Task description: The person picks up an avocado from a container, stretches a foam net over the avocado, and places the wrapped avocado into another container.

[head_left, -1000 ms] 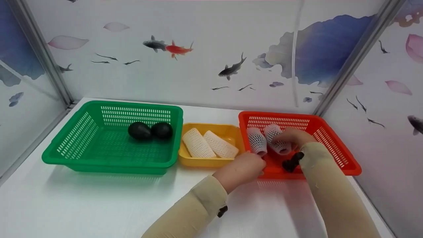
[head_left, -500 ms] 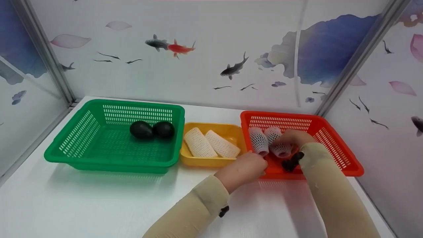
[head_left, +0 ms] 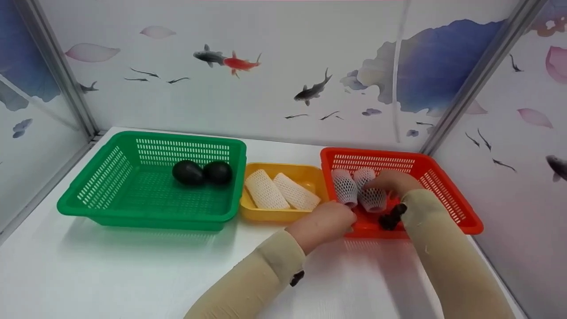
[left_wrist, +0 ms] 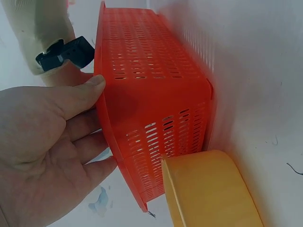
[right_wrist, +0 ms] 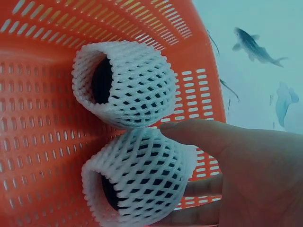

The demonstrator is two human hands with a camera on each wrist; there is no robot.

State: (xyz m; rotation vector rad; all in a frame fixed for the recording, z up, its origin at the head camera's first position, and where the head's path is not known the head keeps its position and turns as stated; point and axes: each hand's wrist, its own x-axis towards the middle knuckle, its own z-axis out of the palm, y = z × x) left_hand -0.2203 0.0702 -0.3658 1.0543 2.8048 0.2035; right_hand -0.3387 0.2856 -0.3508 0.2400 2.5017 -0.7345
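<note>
My left hand (head_left: 322,225) grips the near left corner of the red basket (left_wrist: 137,97), thumb on the rim and fingers curled beneath it. Inside that basket, my right hand (head_left: 395,181) holds a dark egg-shaped fruit in a white foam net sleeve (right_wrist: 142,177). The thumb lies on its upper side and the fingers reach round behind, partly hidden. A second sleeved dark fruit (right_wrist: 137,85) lies right beside it, touching or nearly so. Both sleeves are open at the near end, and the dark surface shows through the mesh.
Left of the red basket stands a yellow tray (head_left: 283,216) with two flattened white foam net sleeves (head_left: 266,189). Further left, a green basket (head_left: 155,219) holds two bare dark egg-shaped fruits (head_left: 188,173). Printed panels (head_left: 266,106) wall in the white table (head_left: 155,274).
The sleeved fruit in my right hand has turned slightly and now lies more nearly alongside the other one. My left hand stays on the basket corner.
</note>
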